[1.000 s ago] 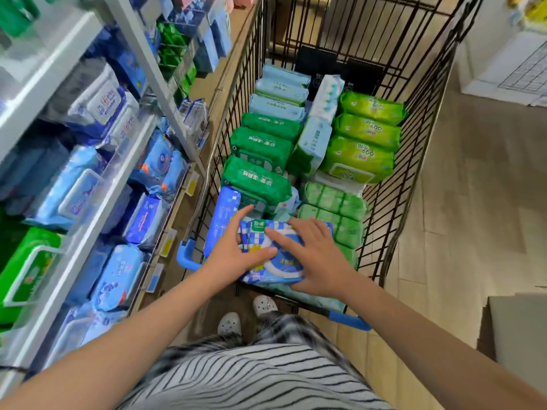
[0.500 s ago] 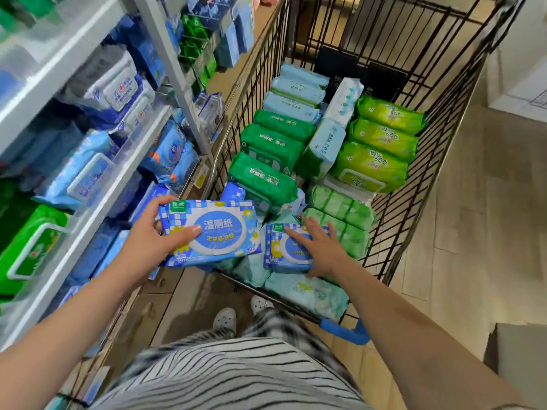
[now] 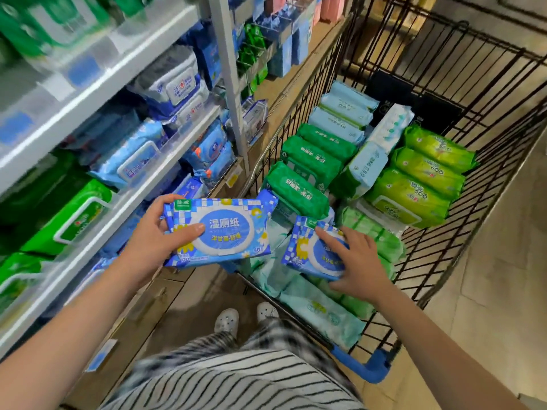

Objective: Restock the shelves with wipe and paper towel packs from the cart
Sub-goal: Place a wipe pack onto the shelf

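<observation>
White shelves [image 3: 127, 69] run down the left of the frame, crowded with blue and green wipe packs. They are blurred, so you cannot tell where a free slot lies. The black wire cart [image 3: 488, 161] fills the right, loaded with rows of dark green packs [image 3: 307, 173] and lime green packs [image 3: 420, 184].

At lower centre, between shelf and cart, you hold a blue checked wipe pack [image 3: 225, 232] level in the air, clear of both. A second blue checked pack [image 3: 310, 250] lies in the near corner of the cart on top of pale green stock.

Your left hand [image 3: 154, 241] grips the first pack by its left end, thumb across the face and fingers curled behind. Your right hand [image 3: 364, 267] rests on the second pack with its fingers spread flat.

The risk is likely the one-ended hold. The soft pack could sag or slip as you swing it to the shelf, and pushing it into those tight rows could knock neighbouring packs off the lip.
</observation>
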